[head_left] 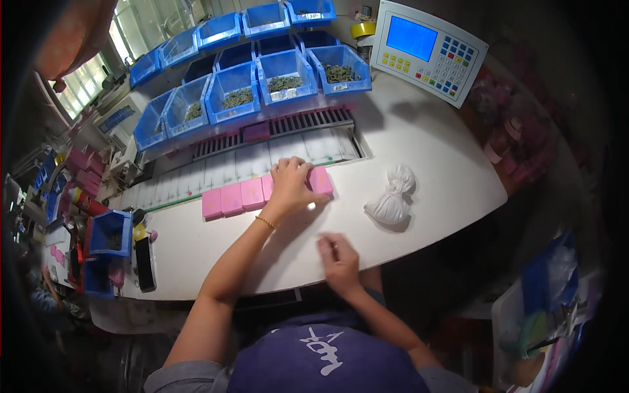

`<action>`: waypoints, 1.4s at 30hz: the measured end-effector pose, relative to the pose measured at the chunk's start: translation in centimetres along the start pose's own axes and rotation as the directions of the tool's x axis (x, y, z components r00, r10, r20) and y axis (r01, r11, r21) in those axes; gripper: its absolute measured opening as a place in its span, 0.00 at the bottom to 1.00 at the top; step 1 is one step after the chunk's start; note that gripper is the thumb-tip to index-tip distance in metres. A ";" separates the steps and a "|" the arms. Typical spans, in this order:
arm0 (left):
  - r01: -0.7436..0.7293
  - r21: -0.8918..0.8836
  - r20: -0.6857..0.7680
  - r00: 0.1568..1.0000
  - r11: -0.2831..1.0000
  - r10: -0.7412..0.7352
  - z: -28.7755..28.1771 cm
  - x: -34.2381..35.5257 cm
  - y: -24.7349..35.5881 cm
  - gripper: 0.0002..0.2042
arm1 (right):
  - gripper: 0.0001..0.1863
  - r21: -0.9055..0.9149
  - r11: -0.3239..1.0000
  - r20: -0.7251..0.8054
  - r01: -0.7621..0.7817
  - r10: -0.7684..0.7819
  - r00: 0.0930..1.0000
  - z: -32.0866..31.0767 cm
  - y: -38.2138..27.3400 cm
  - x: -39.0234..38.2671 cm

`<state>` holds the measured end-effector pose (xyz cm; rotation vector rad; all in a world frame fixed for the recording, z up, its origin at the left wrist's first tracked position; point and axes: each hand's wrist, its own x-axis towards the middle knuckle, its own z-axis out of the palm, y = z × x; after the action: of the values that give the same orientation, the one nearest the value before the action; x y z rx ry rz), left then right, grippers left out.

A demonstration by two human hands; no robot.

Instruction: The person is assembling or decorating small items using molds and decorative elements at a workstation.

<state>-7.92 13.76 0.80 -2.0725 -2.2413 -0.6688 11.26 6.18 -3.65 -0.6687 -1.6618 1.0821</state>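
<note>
My left hand (295,183) is curled over the right part of a row of pink boxes (232,198) on the white worktop, its thumb and fingers gripping around the box (320,177) at the right end. Below it, my right hand (338,261) hovers by the front edge, slightly blurred, fingers curled; whatever they hold, if anything, is hidden. A tied white cloth bundle (392,203) lies right of the row. Behind the boxes runs a marked pale strip (164,192) with a green edge.
Blue bins (282,75), several holding small dark pieces, rise at the back. A keypad unit with screen (422,56) stands back right. At left are more blue bins (108,229) and a black oblong object (145,263). Another person (49,295) is at the far left.
</note>
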 end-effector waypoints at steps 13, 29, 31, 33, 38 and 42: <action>0.331 -0.927 0.280 0.924 0.178 -0.263 -2.1 -15.3 5.4 0.39 | 0.26 -0.222 0.969 0.133 0.106 -0.078 0.988 -1.2 0.6 1.2; 0.274 -0.776 0.413 0.902 -0.569 -0.128 -1.2 -16.6 2.8 0.38 | 0.17 0.329 0.830 0.373 -0.450 0.324 0.869 -2.4 -0.5 2.0; 0.252 -0.831 0.377 0.910 -0.495 -0.171 -1.8 -16.4 3.4 0.33 | 0.17 0.332 0.832 0.382 -0.444 0.311 0.870 -2.7 -0.7 1.9; 0.206 -0.978 0.191 0.954 0.041 -0.233 -2.3 -16.2 3.2 0.31 | 0.18 0.273 0.801 0.473 -0.533 0.371 0.799 -3.2 -1.1 2.1; 0.030 -0.669 -0.114 0.983 0.742 -0.143 -3.7 -16.0 4.2 0.27 | 0.22 0.337 0.729 0.547 -0.595 0.363 0.755 -2.1 -2.4 1.3; 0.057 -0.678 -0.115 0.977 0.732 -0.182 -3.3 -16.5 4.7 0.27 | 0.24 0.422 0.672 0.524 -0.608 0.367 0.769 -1.1 -3.2 1.0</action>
<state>-2.40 -2.84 0.30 -1.9720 -2.2469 -1.8369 12.16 5.95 -0.24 -0.5246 -1.3622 2.1510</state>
